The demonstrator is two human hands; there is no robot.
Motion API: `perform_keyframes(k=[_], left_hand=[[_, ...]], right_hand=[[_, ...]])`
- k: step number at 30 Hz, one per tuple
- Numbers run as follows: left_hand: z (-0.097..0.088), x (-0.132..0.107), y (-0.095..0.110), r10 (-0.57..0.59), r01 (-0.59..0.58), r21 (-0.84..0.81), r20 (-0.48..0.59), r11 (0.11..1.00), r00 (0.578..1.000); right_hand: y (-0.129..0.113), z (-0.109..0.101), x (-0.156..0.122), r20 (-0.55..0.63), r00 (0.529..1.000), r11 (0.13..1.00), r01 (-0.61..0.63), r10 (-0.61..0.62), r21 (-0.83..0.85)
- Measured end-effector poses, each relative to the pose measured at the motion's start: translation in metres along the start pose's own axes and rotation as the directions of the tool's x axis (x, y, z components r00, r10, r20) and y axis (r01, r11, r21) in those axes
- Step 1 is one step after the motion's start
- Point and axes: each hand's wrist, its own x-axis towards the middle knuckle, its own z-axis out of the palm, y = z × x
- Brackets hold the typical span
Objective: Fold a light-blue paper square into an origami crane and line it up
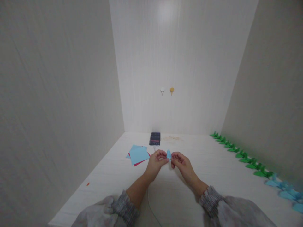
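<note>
Landmark: dark-screened device [155, 141], standing at the back of the white desk [213, 195]; its upper part is pixelated.

Folded blue paper [169, 154]: on the wearer's side of the device and a little to its right, between the two hands. Light blue, small, narrow, held upright, tapering toward the top; creases too fine to read. Lower end partly covered by fingertips; contact with the desk cannot be told.

Left hand [155, 164]: thumb and fingers drawn close, pinching the paper's left side; ring on one finger. Right hand [183, 164]: fingers curled, thumb and fingertips narrowed on the paper's right edge. Grey knitted cuffs at both wrists.

Loose sheets [139, 155]: left of the device and nearer the wearer, overlapping askew; light blue square uppermost, red and more blue showing from beneath.

Green folded pieces [241, 154]: in a row well to the right of the device, along the side wall; blue folded pieces [287, 192] continue the row nearer the wearer.

Orange scrap [88, 184]: far left of the device, nearer the wearer. Pale cable [151, 206]: on the device's near side, running toward the wearer. White hook [162, 90] and yellow hook [172, 90]: on the wall above the device, slightly right.
</note>
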Motion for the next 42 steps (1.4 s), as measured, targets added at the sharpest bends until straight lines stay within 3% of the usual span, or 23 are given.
perform_keyframes(k=[11,29,38,42], left_hand=[[-0.004,0.001,-0.002,-0.059,0.063,-0.103,0.045,0.993,0.997],[-0.004,-0.002,0.010,-0.125,0.138,-0.080,0.145,0.987,0.981],[-0.004,-0.006,0.019,-0.147,0.158,-0.060,0.158,0.986,0.976],[-0.004,-0.005,0.016,-0.145,0.150,-0.033,0.109,0.988,0.983]], right_hand=[[-0.004,-0.003,-0.001,0.068,0.997,0.999,-0.046,0.045,0.013],[-0.011,-0.008,-0.001,0.085,0.996,1.000,-0.028,0.027,0.007],[-0.011,-0.008,-0.002,0.108,0.994,0.997,-0.029,0.021,0.075],[-0.010,-0.007,-0.003,0.118,0.992,0.998,-0.048,0.041,0.052]])
